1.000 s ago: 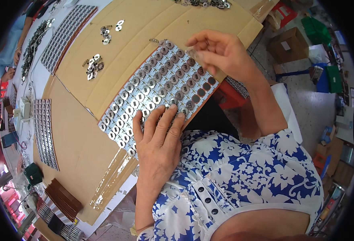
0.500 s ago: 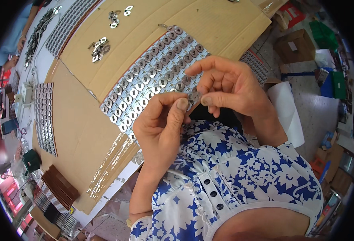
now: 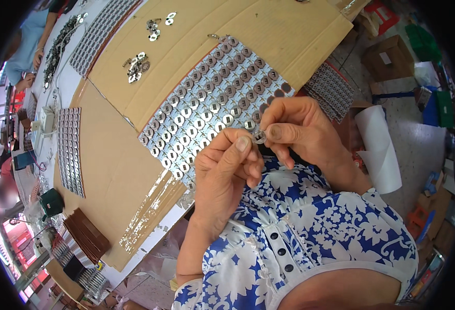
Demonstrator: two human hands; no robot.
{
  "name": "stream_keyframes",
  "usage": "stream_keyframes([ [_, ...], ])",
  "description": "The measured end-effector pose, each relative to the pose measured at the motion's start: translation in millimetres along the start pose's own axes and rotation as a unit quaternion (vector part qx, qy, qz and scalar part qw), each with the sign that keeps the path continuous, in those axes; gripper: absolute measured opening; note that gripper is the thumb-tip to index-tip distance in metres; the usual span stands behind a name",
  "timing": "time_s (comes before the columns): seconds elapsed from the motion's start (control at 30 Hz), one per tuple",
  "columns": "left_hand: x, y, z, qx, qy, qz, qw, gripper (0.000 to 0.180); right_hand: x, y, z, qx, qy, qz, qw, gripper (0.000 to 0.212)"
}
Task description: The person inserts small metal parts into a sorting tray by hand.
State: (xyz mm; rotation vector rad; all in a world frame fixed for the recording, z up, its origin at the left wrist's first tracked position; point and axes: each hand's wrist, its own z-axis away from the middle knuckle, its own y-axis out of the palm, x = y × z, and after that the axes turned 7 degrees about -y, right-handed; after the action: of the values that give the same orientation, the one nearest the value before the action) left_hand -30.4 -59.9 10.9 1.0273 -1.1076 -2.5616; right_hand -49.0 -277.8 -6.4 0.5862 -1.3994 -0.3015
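Above the near edge of a large sheet, my left hand (image 3: 223,168) pinches a small shiny round metal piece (image 3: 259,137) between thumb and forefinger. My right hand (image 3: 306,130) meets it from the other side, its thumb and forefinger closed at the piece's right edge. Fingertips hide much of the piece, so its finer shape cannot be made out. Beneath and beyond the hands lies the sheet (image 3: 199,95), bearing rows of round metal discs with dark rectangular centres on a pale blue-white backing. A few brown round spots show at its right corner.
Brown cardboard (image 3: 108,150) covers the table. Loose pieces lie in small piles (image 3: 136,67) beyond the sheet. More disc sheets stand left (image 3: 71,152) and right (image 3: 330,88). Brown strips (image 3: 86,235) are stacked at lower left. Another person's arm (image 3: 40,44) rests at far left.
My right hand's raised forefinger has come down, and its fingertips have closed at the small piece. Both hands are nearer together. The whole view has shifted slightly.
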Motion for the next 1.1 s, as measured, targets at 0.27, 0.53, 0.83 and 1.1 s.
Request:
stream_keyframes([
  [0.27,9.8,2.1,3.8,0.051,-0.008,0.035,0.998,0.029,-24.4,4.3,9.2,-0.037,0.056,-0.227,0.972,0.025],
  [0.53,25.9,0.7,3.3,-0.013,0.049,-0.081,0.995,0.024,-29.2,-0.3,23.2,-0.091,0.095,-0.234,0.963,0.016],
  [0.83,41.2,-13.1,-3.6,-0.003,0.154,-0.166,0.974,0.021,-18.0,10.7,29.7,-0.108,0.075,-0.133,0.982,0.02],
  [1.1,22.9,-17.9,-12.9,-0.143,0.424,-0.562,0.696,0.031,4.6,-1.4,-0.1,-0.141,-0.094,0.285,0.943,0.007],
])
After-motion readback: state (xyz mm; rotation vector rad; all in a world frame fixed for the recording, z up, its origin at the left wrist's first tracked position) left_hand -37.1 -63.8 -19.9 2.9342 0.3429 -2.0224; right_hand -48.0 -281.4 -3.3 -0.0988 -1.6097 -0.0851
